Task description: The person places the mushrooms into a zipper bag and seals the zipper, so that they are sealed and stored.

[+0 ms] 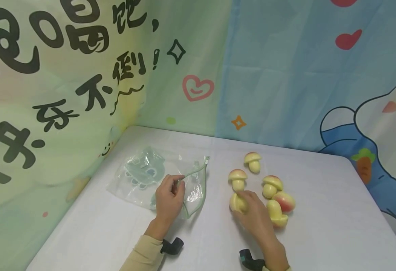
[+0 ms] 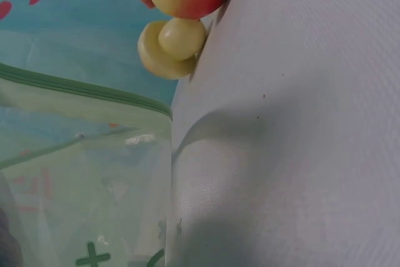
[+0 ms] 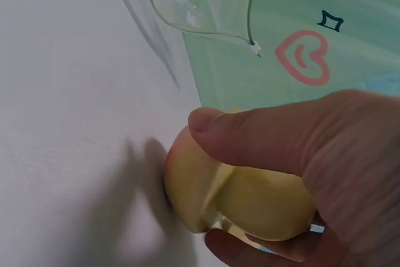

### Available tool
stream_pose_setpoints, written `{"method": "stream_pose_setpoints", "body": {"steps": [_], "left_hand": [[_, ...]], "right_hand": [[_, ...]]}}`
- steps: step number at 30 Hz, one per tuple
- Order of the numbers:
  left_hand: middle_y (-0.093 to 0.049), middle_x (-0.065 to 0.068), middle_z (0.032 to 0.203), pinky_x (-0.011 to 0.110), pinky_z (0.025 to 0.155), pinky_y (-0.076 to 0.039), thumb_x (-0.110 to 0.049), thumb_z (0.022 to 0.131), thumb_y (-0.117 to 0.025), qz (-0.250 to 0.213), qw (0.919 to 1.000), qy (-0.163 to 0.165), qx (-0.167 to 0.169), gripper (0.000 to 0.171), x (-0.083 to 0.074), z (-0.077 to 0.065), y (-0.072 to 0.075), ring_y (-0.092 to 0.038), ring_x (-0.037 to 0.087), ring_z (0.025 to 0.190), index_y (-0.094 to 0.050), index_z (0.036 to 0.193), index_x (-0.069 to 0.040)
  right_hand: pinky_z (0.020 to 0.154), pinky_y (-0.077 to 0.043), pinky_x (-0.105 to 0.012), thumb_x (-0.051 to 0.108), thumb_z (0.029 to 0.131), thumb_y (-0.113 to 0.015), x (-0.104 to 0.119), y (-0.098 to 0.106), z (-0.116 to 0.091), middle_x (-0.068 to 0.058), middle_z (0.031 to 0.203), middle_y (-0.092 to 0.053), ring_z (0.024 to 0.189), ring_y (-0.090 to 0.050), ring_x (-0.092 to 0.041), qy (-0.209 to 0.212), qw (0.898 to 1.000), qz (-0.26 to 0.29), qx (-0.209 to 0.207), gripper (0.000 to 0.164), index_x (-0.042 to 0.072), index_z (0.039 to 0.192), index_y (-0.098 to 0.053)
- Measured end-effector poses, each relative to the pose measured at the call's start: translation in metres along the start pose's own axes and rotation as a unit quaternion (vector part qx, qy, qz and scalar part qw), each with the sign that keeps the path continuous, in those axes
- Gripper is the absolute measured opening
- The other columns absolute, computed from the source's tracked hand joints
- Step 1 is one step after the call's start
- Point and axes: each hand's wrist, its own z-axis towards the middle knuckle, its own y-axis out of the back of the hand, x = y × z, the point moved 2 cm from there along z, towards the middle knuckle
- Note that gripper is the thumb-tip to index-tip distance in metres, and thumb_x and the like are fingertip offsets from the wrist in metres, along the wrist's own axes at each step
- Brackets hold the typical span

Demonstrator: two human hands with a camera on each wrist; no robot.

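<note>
On the left of the white table lies a clear zip bag [image 1: 181, 162] with a pale green print, its green-edged mouth spread apart. My left hand [image 1: 168, 197] pinches one edge of that mouth; the green zip strip [image 2: 87, 89] crosses the left wrist view. To the right, my right hand [image 1: 256, 216] grips a yellow toy mushroom [image 1: 236, 203] with thumb and fingers. Its cap and stem [image 3: 269, 201] show under the thumb in the right wrist view. Just beyond that hand stands another toy mushroom [image 1: 237, 178].
Farther back is a toy mushroom [image 1: 253, 162]. Right of the right hand sit a mushroom [image 1: 272, 184], a red-and-yellow rounded piece [image 1: 286, 202] and an upturned mushroom [image 1: 277, 214], close together. A printed cloth [image 1: 269, 94] hangs behind the table.
</note>
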Motion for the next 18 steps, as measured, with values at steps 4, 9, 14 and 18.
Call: {"method": "stream_pose_setpoints", "body": {"steps": [4, 9, 14, 18], "left_hand": [[-0.048, -0.001, 0.068, 0.016, 0.046, -0.033, 0.002, 0.083, -0.062, -0.002, 1.0, -0.003, -0.002, 0.015, 0.0, 0.0, 0.0, -0.039, 0.006, 0.055, -0.069, 0.094, -0.005], [-0.051, -0.001, 0.071, 0.015, 0.045, -0.036, 0.003, 0.081, -0.064, 0.002, 1.0, -0.001, 0.006, 0.016, 0.0, -0.001, -0.001, -0.043, 0.004, 0.053, -0.069, 0.095, -0.003], [-0.055, 0.0, 0.075, 0.015, 0.047, -0.041, 0.0, 0.081, -0.068, 0.01, 0.999, 0.021, 0.037, 0.018, -0.003, -0.003, -0.004, -0.048, 0.003, 0.054, -0.068, 0.099, -0.004], [-0.057, -0.002, 0.079, 0.016, 0.048, -0.043, -0.003, 0.083, -0.068, 0.012, 0.9963, 0.038, 0.076, 0.018, -0.005, -0.006, -0.008, -0.049, 0.002, 0.055, -0.069, 0.101, -0.005]], "right_hand": [[0.093, -0.049, -0.05, 0.011, 0.071, -0.083, 0.001, -0.004, 0.0, -0.015, 0.122, -0.06, 0.114, -0.058, -0.036, 0.001, 1.0, 0.011, -0.001, 0.058, 0.004, 0.125, -0.062], [0.095, -0.047, -0.051, 0.018, 0.075, -0.08, 0.006, -0.01, 0.0, -0.012, 0.125, -0.061, 0.117, -0.057, -0.035, -0.018, 0.999, 0.046, 0.002, 0.053, 0.007, 0.125, -0.062], [0.092, -0.048, -0.051, 0.016, 0.076, -0.081, 0.015, -0.021, 0.001, -0.011, 0.124, -0.061, 0.113, -0.059, -0.033, -0.005, 0.995, 0.099, -0.013, 0.053, 0.007, 0.125, -0.061], [0.092, -0.051, -0.046, 0.011, 0.075, -0.083, 0.024, -0.03, 0.002, -0.009, 0.125, -0.061, 0.114, -0.059, -0.028, 0.007, 0.984, 0.176, -0.023, 0.057, 0.007, 0.127, -0.06]]}}
